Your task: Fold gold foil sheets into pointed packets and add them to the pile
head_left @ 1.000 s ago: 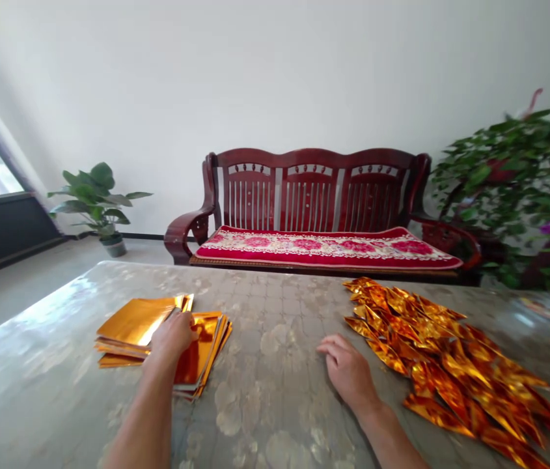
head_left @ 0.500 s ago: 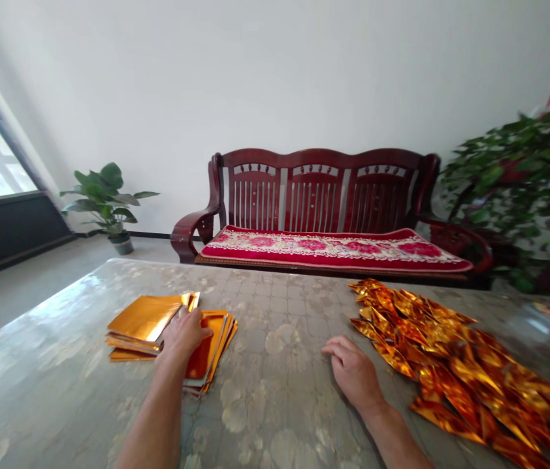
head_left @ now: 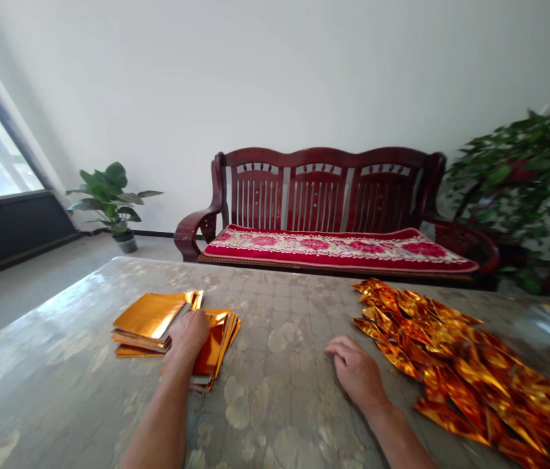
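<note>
Two overlapping stacks of square gold foil paper lie on the left part of the table. My left hand (head_left: 189, 335) is over the place where the left stack (head_left: 150, 314) meets the right stack (head_left: 217, 342). Its fingers are closed in a pinch at the paper, with the fingertips partly hidden. Low over the table, my right hand (head_left: 355, 371) has its fingers curled together, and no object shows in it. Beside it, to the right, spreads a pile of folded gold foil pieces (head_left: 450, 361) with pointed ends.
A patterned cover (head_left: 279, 312) lies over the table. Behind stands a dark red wooden bench (head_left: 316, 189) with a floral red mat (head_left: 338, 249). A potted plant (head_left: 117, 202) is at the left, and leafy plants (head_left: 531, 189) are at the right. Clear plastic (head_left: 545, 329) lies at the right.
My left hand has closed at the paper; its thumb, stretched out to the right before, is now drawn in. My right hand has stayed nearly still. The view has shifted slightly.
</note>
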`<action>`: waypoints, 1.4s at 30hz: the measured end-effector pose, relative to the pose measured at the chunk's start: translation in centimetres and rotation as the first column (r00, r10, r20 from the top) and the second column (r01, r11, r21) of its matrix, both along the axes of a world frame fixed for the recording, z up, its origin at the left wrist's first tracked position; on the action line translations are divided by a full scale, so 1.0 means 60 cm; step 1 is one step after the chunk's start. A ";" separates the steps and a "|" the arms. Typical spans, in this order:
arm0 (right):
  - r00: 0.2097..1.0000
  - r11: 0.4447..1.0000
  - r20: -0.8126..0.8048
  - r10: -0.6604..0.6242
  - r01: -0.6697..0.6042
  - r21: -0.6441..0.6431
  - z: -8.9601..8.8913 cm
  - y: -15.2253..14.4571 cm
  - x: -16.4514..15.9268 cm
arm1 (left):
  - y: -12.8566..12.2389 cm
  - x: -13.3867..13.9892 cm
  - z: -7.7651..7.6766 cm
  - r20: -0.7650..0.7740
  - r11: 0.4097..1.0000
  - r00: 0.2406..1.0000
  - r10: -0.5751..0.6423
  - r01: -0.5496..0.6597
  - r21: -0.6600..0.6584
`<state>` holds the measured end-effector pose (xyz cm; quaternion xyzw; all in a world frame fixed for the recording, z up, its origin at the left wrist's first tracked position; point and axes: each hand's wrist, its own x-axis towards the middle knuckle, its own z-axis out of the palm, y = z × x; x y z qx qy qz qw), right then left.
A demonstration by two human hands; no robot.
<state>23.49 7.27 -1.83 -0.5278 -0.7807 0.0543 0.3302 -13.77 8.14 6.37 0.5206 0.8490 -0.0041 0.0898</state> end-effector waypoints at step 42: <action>0.998 0.997 -0.062 0.011 -0.016 -0.078 0.005 -0.002 -0.002 | 0.001 0.047 0.004 0.001 0.997 0.998 -0.070 0.070 -0.019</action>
